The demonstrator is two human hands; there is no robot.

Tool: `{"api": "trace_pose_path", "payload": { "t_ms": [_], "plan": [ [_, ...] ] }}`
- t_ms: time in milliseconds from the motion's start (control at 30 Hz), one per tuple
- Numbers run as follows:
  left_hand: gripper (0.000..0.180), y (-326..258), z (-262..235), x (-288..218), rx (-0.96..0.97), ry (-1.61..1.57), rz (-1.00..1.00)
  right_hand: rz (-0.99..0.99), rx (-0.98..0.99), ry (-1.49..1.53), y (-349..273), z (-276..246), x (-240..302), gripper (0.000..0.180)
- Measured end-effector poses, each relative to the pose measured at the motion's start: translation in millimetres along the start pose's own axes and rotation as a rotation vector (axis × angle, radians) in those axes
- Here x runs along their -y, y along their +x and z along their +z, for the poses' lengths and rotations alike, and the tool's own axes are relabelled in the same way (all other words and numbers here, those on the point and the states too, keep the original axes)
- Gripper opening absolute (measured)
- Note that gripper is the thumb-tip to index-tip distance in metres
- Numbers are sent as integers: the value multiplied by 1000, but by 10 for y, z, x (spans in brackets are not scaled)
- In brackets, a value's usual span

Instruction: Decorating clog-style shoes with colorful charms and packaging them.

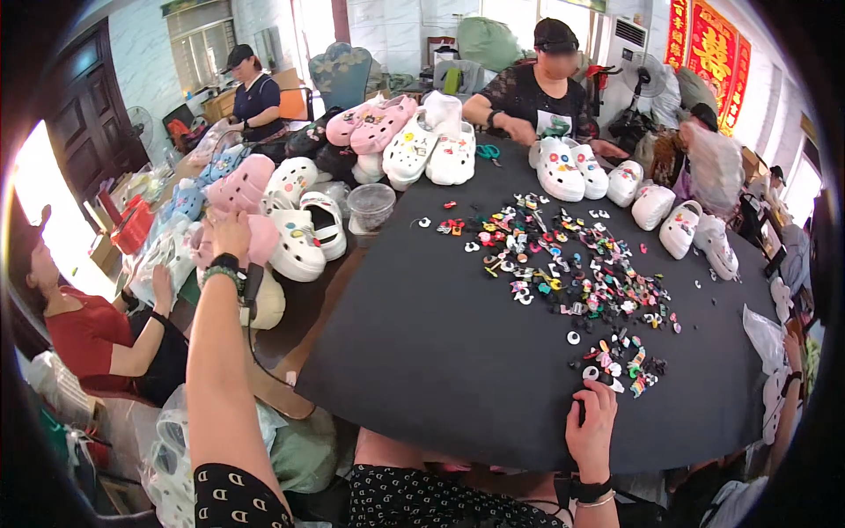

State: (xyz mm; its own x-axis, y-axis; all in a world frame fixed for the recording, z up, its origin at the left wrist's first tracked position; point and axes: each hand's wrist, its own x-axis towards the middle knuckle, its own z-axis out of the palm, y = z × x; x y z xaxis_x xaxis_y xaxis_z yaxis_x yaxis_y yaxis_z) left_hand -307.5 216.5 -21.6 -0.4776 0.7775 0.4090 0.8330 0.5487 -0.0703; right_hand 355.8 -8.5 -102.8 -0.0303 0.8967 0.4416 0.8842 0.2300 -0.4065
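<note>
My left hand reaches to the shoe pile on the left and is closed over a pink clog. White clogs with colourful charms lie just right of it. Near the front of the black table, my right hand rests with its fingers curled down. Something dark shows between thumb and fingers; I cannot make it out. A white ring-shaped charm lies at its fingertips, beside a small group of charms. Farther off spreads a large heap of mixed shoe charms.
Decorated white clogs line the table's far right edge. At the far left stand more white clogs, a clear round tub and teal scissors. One person works across the table; another in red sits left.
</note>
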Motion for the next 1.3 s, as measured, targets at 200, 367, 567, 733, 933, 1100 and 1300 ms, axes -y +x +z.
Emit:
{"api": "trace_pose_path", "payload": {
  "t_ms": [200,367,567,733,933,1100,1300],
  "plan": [
    [57,-199,167,-72,-427,-702,-54,51,-8,-53,-90,-72,-76,19],
    [52,-799,129,383,-500,-535,66,-43,-23,-1,-103,23,-14,18],
    [45,-2210,-130,452,-320,-577,-48,-82,-11,-98,-91,-3,-215,15],
    [52,-3109,-360,1586,-45,-101,-338,-180,-5,-77,-49,77,-278,14],
    [90,-3888,-212,2989,263,-6,-715,-181,-39,-66,-100,70,-269,14],
    [34,-3907,295,2805,86,-48,-755,-206,-117,-178,-198,-34,-349,14],
    [24,-4175,230,3180,-363,-460,-610,-113,-82,-10,-135,73,-280,20]
  ]
}}
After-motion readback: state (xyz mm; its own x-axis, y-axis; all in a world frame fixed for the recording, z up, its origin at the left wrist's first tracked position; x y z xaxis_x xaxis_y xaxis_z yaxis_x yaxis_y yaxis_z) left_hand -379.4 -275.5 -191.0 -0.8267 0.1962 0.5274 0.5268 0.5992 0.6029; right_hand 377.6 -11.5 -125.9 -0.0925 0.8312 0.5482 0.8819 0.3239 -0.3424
